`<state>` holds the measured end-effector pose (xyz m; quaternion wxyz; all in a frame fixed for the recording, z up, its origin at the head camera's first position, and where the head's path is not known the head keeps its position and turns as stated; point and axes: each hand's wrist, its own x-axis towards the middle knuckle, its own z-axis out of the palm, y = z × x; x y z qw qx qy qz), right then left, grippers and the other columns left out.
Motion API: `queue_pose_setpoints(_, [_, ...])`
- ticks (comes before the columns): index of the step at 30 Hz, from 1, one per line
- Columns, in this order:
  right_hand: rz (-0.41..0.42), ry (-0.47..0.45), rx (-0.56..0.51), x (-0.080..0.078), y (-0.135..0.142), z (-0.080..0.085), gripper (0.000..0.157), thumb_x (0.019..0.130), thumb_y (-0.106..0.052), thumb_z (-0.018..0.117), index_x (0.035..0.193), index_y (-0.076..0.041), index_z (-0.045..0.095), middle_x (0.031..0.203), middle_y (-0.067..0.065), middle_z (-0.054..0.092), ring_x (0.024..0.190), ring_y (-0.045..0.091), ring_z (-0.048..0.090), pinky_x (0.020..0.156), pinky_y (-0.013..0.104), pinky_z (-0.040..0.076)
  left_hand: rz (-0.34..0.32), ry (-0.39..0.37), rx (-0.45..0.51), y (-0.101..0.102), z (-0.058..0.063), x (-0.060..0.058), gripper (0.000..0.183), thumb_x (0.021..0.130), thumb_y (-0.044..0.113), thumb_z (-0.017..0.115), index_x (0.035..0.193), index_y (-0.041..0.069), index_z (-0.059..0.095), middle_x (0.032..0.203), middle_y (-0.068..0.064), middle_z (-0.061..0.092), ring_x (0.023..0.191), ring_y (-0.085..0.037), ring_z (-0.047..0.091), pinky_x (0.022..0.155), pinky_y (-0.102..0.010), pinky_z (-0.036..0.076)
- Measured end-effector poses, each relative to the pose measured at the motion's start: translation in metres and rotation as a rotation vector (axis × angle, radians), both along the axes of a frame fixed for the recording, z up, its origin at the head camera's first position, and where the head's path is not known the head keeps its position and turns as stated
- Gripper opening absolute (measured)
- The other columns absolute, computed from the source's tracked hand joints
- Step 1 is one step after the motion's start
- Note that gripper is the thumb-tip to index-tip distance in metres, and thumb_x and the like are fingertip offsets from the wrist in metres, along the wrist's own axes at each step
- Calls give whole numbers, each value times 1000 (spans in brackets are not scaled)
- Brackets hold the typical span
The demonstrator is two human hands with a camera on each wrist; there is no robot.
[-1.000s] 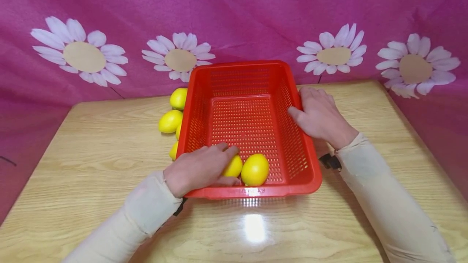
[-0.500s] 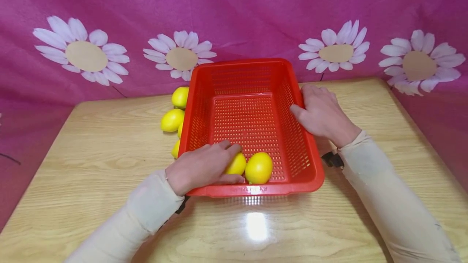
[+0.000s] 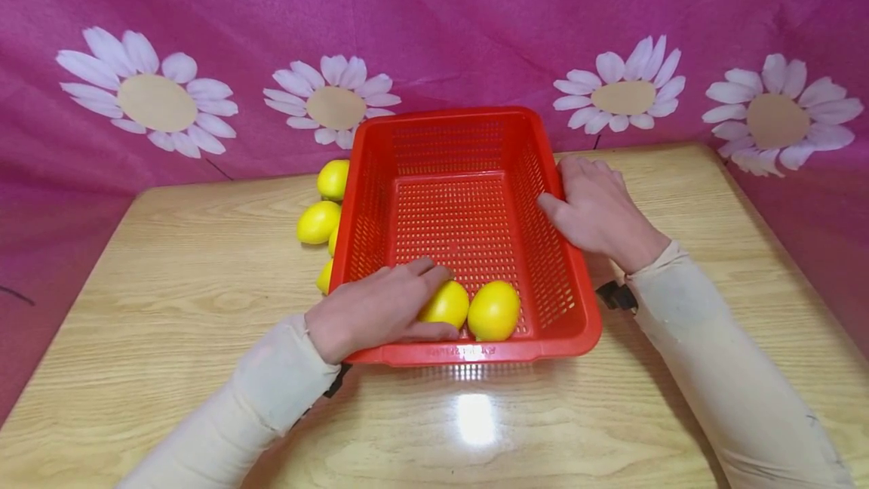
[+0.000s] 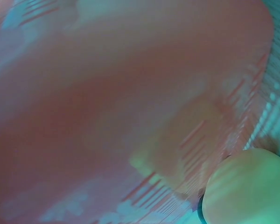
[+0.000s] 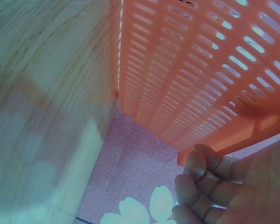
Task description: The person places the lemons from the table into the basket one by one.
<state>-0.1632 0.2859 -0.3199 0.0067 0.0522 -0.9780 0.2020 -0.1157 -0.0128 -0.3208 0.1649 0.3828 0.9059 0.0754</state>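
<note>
A red plastic basket (image 3: 468, 353) with slotted walls stands on the table. My left hand (image 3: 380, 308) reaches over its near left corner and holds a yellow lemon (image 3: 448, 306) low inside, thumb on the near side and fingers over the far side. Right of it lies a second lemon (image 3: 494, 311), close by at the near wall. My right hand (image 3: 597, 206) grips the basket's right rim, thumb over the inside edge. In the right wrist view its curled fingers (image 5: 196, 163) sit outside under the rim. The left wrist view is mostly a blurred red wall.
Several more lemons (image 3: 319, 222) lie on the wooden table (image 3: 170, 270) along the basket's left side, partly hidden by it. Behind the table hangs a pink cloth (image 3: 462, 21) with large white flowers.
Inside the basket, my left hand has shifted slightly right with its lemon, and the second lemon has moved right too. My right hand keeps its grip on the rim.
</note>
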Motion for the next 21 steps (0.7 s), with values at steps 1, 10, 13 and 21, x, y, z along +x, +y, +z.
queue_pose_setpoints(1, [0,-1,0,0,0,0,43,99,-33,48,125,1,53,103,17,56,98,34,49,79,43,34,-1,0,7,0,0,0,61,91,60,70,136,20,59,109,2,61,87,-13,59,77,-26,56])
queue_pose_setpoints(10, [-1,4,8,0,1,-1,43,100,-34,47,124,0,54,103,17,57,99,35,49,81,46,36,-28,24,36,0,0,0,63,92,57,71,138,16,58,114,-1,62,88,-12,61,83,-26,60])
queue_pose_setpoints(13, [-2,6,8,-1,1,-1,42,100,-34,47,124,0,54,102,17,57,99,35,50,81,45,36,-36,30,41,0,0,0,63,92,57,71,137,15,59,115,-1,62,87,-12,61,85,-26,61])
queue_pose_setpoints(21, [-8,2,2,-1,1,-1,42,99,-33,49,124,0,54,102,17,57,99,35,49,80,44,36,-47,43,89,-1,0,0,59,95,56,68,135,13,64,110,-1,62,84,-11,59,84,-24,59])
